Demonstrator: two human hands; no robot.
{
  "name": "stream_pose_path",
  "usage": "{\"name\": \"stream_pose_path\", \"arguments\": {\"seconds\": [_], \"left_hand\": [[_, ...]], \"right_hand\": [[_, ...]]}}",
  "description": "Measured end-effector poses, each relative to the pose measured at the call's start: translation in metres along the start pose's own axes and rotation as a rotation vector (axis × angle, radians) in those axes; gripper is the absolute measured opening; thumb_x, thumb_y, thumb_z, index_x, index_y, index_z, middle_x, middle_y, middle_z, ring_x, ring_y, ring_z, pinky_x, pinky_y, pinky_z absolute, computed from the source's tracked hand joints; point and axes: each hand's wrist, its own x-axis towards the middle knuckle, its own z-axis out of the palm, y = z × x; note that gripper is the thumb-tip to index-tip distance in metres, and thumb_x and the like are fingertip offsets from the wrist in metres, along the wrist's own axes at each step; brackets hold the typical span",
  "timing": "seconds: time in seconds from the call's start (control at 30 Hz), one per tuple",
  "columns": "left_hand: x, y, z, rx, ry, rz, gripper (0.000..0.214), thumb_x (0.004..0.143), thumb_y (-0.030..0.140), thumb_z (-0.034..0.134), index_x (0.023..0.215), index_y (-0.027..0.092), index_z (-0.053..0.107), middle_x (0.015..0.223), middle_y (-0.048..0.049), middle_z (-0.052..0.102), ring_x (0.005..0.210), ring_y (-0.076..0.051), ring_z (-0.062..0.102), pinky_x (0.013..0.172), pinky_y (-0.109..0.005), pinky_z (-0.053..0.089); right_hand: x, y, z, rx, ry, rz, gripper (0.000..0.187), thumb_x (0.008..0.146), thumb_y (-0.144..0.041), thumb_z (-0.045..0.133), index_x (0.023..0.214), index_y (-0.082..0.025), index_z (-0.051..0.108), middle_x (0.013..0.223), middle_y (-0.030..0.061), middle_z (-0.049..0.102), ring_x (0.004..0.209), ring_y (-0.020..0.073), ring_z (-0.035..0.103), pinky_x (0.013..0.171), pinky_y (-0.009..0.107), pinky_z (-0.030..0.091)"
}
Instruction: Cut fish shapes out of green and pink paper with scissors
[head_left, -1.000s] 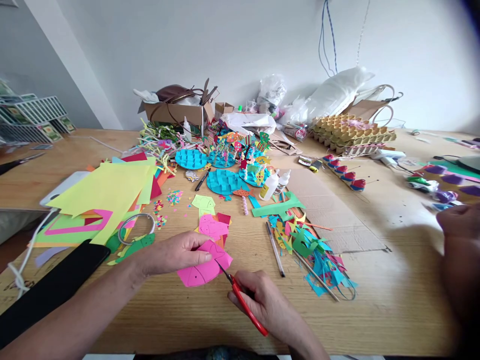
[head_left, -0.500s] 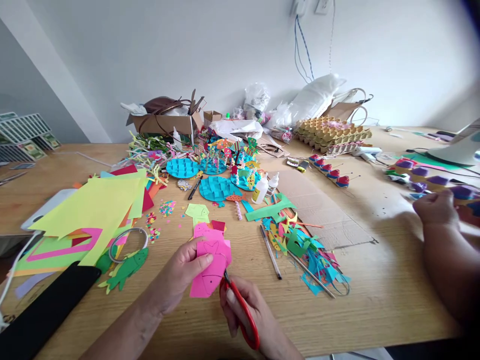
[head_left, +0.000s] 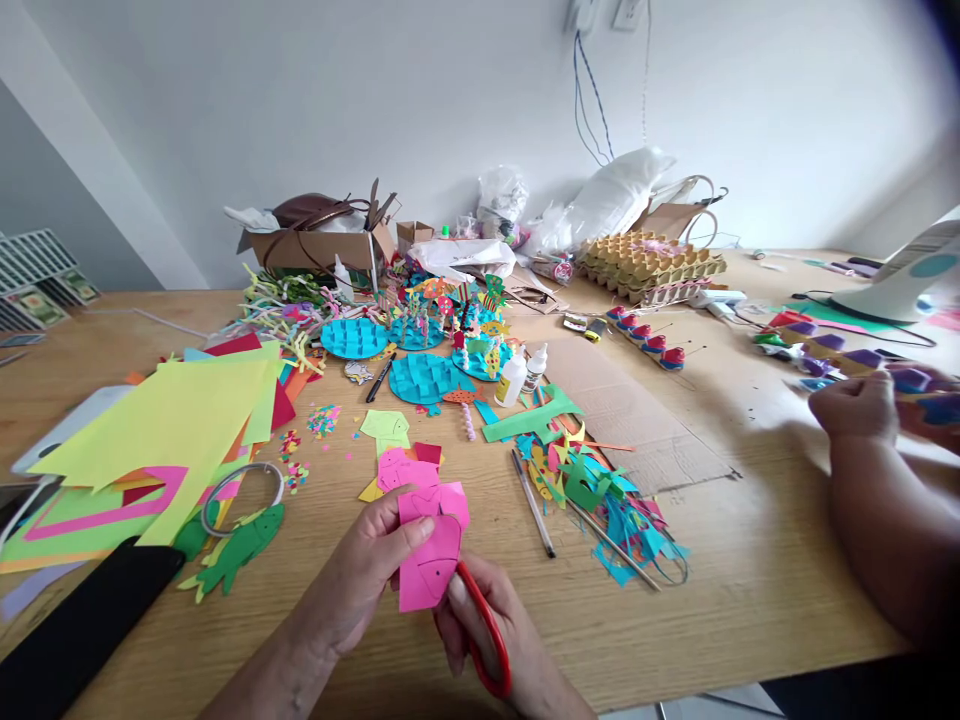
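My left hand (head_left: 375,560) pinches a piece of pink paper (head_left: 429,570) with a fish drawn on it in dark lines. Red-handled scissors (head_left: 487,625) are gripped in my right hand (head_left: 480,610), their blades at the paper's right edge and mostly hidden behind it. Just beyond lie another pink fish shape (head_left: 397,468) and a light-green paper piece (head_left: 386,428). Green paper fish (head_left: 244,550) rest to the left, beside a roll of tape (head_left: 244,497).
Colored paper sheets (head_left: 172,410) are stacked at left. Right of my hands lie a pen (head_left: 534,505), paper scraps (head_left: 622,520) and cardboard (head_left: 637,430). Glue bottles (head_left: 511,377) stand by blue discs (head_left: 427,378). Another person's hand (head_left: 855,405) is by painted egg-carton strips (head_left: 825,345) at far right.
The scissors have moved up along the pink paper's right edge, with less blade showing. The paper has turned slightly. The whole view has shifted a little.
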Motion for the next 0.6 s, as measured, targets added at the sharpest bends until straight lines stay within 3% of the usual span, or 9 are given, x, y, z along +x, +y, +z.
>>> {"name": "stream_pose_path", "arguments": {"seconds": [0.17, 0.3, 0.5, 0.6], "left_hand": [[0.001, 0.001, -0.005, -0.049, -0.026, -0.065, 0.016, 0.073, 0.030, 0.066, 0.080, 0.015, 0.066, 0.067, 0.0000, 0.062, 0.057, -0.009, 0.049, 0.055, -0.019, 0.039], [0.001, -0.004, -0.001, -0.070, -0.019, -0.076, 0.018, 0.074, 0.033, 0.065, 0.080, 0.016, 0.064, 0.062, 0.0016, 0.058, 0.055, -0.008, 0.046, 0.054, -0.019, 0.038], [-0.001, -0.009, 0.005, 0.059, 0.010, -0.052, 0.027, 0.071, 0.041, 0.065, 0.068, 0.016, 0.054, 0.050, 0.0077, 0.038, 0.045, -0.006, 0.025, 0.043, -0.017, 0.022], [-0.003, -0.010, 0.004, 0.124, -0.002, -0.040, 0.028, 0.071, 0.042, 0.064, 0.067, 0.017, 0.052, 0.053, 0.0073, 0.036, 0.048, -0.007, 0.026, 0.045, -0.018, 0.024]], "right_hand": [[0.000, -0.003, -0.004, -0.003, -0.033, 0.034, 0.052, 0.080, -0.066, 0.039, 0.066, -0.016, 0.046, 0.041, -0.0058, 0.042, 0.033, 0.0058, 0.030, 0.038, 0.018, 0.024], [0.000, -0.010, -0.001, -0.059, 0.033, 0.033, 0.053, 0.080, -0.066, 0.040, 0.066, -0.016, 0.049, 0.042, -0.0057, 0.041, 0.036, 0.0065, 0.032, 0.039, 0.018, 0.028], [0.000, -0.015, 0.007, -0.039, 0.127, 0.060, 0.058, 0.075, -0.070, 0.041, 0.062, -0.015, 0.053, 0.042, -0.0056, 0.039, 0.035, 0.0065, 0.034, 0.037, 0.017, 0.029], [-0.002, -0.017, 0.009, -0.036, 0.143, 0.082, 0.058, 0.075, -0.070, 0.041, 0.059, -0.015, 0.052, 0.042, -0.0050, 0.040, 0.037, 0.0067, 0.035, 0.038, 0.017, 0.031]]}}
